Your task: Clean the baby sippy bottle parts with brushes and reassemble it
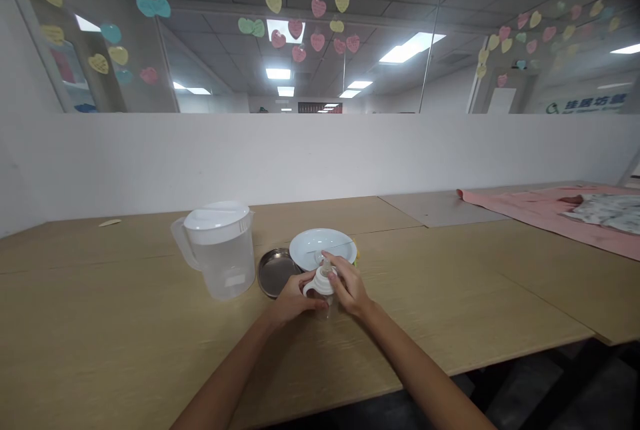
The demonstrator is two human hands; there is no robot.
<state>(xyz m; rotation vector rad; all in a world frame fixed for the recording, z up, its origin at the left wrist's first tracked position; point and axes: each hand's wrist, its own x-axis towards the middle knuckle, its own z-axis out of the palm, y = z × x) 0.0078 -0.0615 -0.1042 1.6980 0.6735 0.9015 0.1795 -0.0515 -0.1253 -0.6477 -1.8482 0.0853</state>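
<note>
A clear baby bottle [321, 283] with a white collar, a white side handle and a pale teat is held between my hands, above the table near its front. My left hand [294, 299] is closed around the bottle's body from the left. On the right, my right hand [347, 283] pinches the bottle's top, fingers at the collar and teat. Just behind the hands stands a white bowl [310, 241], and a thin line, perhaps a stick or handle, crosses it. A round metal dish [274, 273] lies beside the bowl, partly hidden by my left hand.
A translucent lidded pitcher [227, 267] stands to the left. Something yellow [357, 255] peeks out behind the bowl. Pink cloth [530, 209] with patterned fabric [613, 211] lies far right on the wooden table [450, 290]. A white wall [310, 157] with glass above closes the back.
</note>
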